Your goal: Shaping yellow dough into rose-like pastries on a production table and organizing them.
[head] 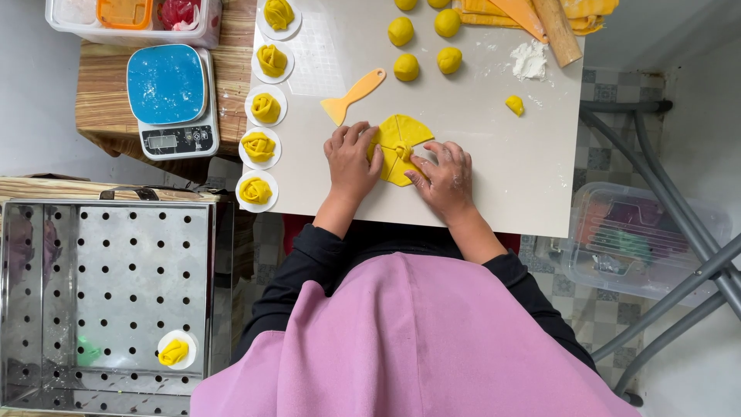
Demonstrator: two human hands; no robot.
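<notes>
Yellow dough disc (403, 147): flat, round, cut into wedges w/ seams showing, lies on white board near its front edge, approx centre. Small rolled dough nub sits at the disc's middle. Upper-right wedge fully visible; left part hidden under left hand (351, 158), lower-right edge under right hand (446, 176). Both hands rest palm-down on the disc, fingertips pressing the wedges toward the middle. Surface smooth, matte, bright yellow.
</notes>
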